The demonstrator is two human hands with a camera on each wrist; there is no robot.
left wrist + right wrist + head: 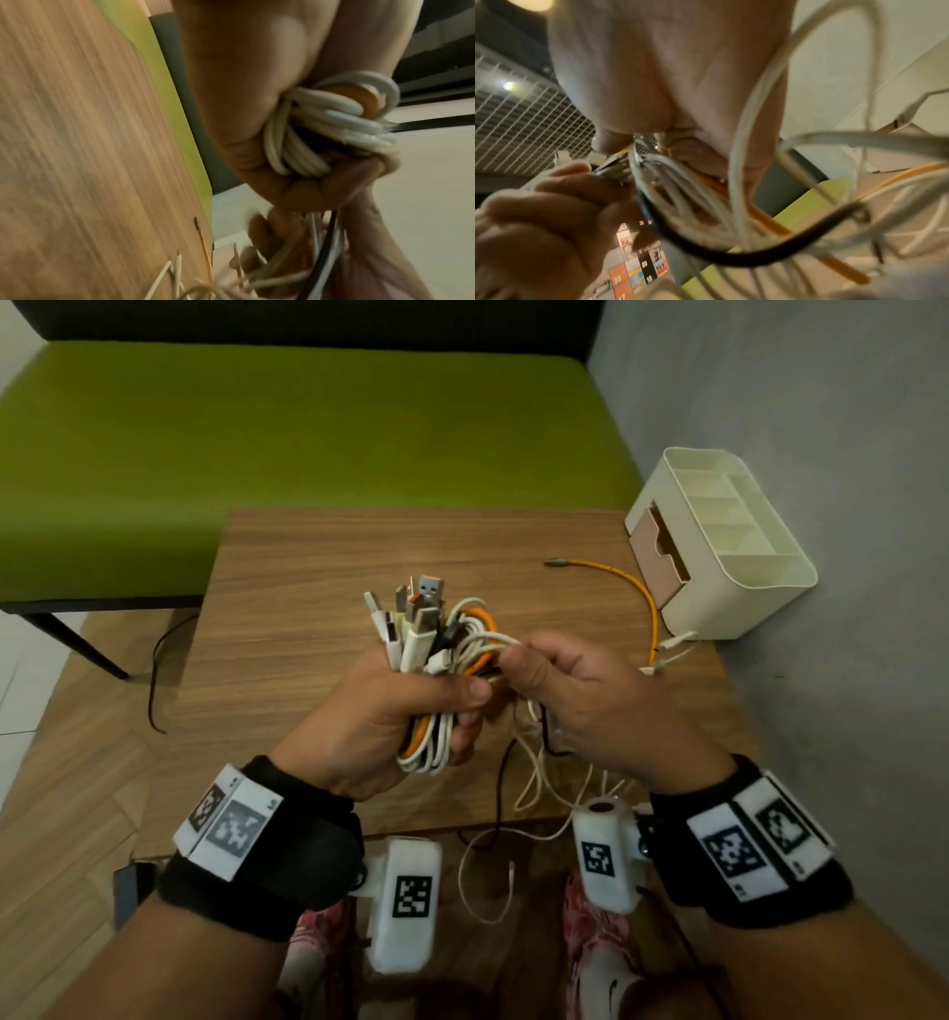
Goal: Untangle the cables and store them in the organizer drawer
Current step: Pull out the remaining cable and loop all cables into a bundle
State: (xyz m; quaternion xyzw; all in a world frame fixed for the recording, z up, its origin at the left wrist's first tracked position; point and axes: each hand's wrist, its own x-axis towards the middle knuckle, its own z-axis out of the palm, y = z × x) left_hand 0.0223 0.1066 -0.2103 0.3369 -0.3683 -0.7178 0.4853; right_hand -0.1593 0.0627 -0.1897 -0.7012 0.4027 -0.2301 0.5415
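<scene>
My left hand (411, 706) grips a folded bundle of white, orange and black cables (436, 639) above the wooden table (308, 608), plugs sticking up from the fist. In the left wrist view the white loops (321, 132) bulge from the curled fingers. My right hand (554, 680) pinches white strands (493, 642) pulled off the bundle's right side; the right wrist view shows its fingers closed on those strands (639, 162). Loose cable tails (539, 773) hang over the table's near edge. The cream organizer (770, 588) stands at the far right, its beige drawer (657, 557) partly pulled out.
An orange cable (631, 582) lies on the table beside the organizer, with small white plug ends (672, 649) near it. A green bench (308, 428) runs behind the table. A grey wall (847, 454) closes the right side. A thin black cord (154, 680) hangs left of the table.
</scene>
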